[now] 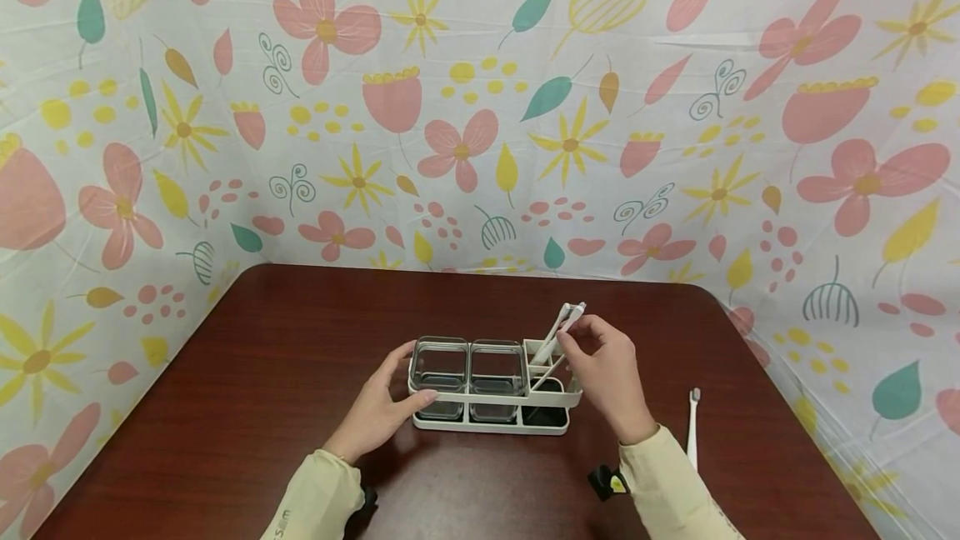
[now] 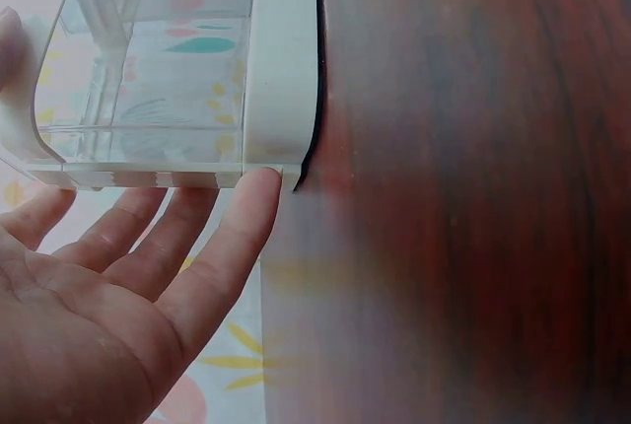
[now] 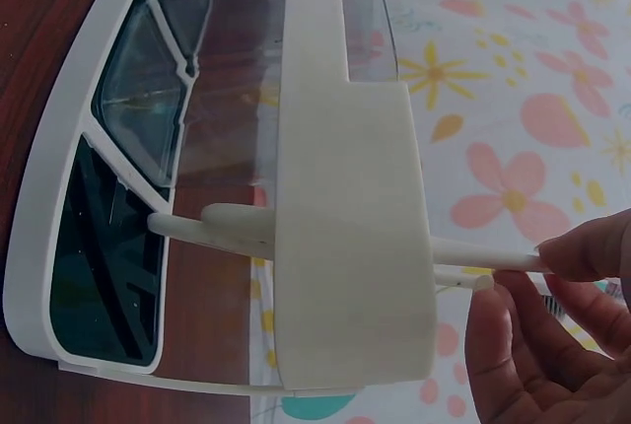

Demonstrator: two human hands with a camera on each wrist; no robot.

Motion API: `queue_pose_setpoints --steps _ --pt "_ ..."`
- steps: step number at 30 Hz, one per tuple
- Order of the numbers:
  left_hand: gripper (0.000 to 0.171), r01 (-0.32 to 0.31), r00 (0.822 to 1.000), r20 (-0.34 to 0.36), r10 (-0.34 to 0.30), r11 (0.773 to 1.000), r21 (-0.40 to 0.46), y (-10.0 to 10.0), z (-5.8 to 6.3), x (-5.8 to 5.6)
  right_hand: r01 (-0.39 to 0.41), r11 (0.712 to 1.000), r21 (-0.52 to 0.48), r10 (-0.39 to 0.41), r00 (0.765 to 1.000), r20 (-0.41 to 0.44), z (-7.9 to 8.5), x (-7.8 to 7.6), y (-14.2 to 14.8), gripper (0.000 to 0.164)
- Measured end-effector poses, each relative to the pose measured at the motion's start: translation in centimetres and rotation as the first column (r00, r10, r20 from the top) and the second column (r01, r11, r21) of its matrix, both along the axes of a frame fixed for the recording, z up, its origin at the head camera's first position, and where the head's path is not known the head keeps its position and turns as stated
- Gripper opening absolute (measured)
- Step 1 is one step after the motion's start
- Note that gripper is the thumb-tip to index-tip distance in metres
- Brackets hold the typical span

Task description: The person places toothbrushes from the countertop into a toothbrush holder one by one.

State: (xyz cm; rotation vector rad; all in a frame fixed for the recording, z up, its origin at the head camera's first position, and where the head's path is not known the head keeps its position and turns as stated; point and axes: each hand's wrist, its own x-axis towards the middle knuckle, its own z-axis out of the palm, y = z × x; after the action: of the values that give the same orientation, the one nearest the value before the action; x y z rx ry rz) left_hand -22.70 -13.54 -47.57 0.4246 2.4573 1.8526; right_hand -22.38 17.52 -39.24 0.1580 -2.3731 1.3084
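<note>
A white toothbrush holder (image 1: 495,428) with two clear cups (image 1: 441,367) stands on the table. My left hand (image 1: 384,407) grips its left end, thumb on the front rail and fingers along the side; in the left wrist view the fingertips (image 2: 258,192) touch the holder's edge. At the right end, my right hand (image 1: 611,369) pinches a white toothbrush (image 3: 488,254), whose handle passes down through the holder's slotted section. A second white toothbrush (image 1: 550,340) stands tilted beside it. Both handle ends show below the upper rail in the right wrist view.
Another white toothbrush (image 1: 692,427) lies on the dark wooden table (image 1: 300,323), right of the holder and partly behind my right sleeve. A black base (image 1: 544,416) shows in the holder's right compartment. Flower-patterned cloth (image 1: 465,107) hangs behind and beside the table.
</note>
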Motion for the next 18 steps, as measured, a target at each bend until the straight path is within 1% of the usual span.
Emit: queue_pose_setpoints --steps 3,9,18 --pt "0.077 -0.003 1.0 -0.001 0.003 1.0 -0.003 -0.01 -0.02 0.0 -0.001 1.0 0.023 0.0 1.0 0.029 -0.04 0.01 -0.04 0.006" --pt "0.078 -0.003 1.0 -0.005 0.003 1.0 0.006 -0.06 -0.11 -0.02 -0.002 0.998 0.069 -0.002 0.999 0.051 -0.18 -0.07 -0.14 0.004" --pt "0.077 -0.002 1.0 -0.006 0.002 1.0 0.014 -0.02 -0.11 0.0 -0.006 0.996 0.085 -0.002 0.995 0.097 -0.49 -0.25 -0.2 0.003"
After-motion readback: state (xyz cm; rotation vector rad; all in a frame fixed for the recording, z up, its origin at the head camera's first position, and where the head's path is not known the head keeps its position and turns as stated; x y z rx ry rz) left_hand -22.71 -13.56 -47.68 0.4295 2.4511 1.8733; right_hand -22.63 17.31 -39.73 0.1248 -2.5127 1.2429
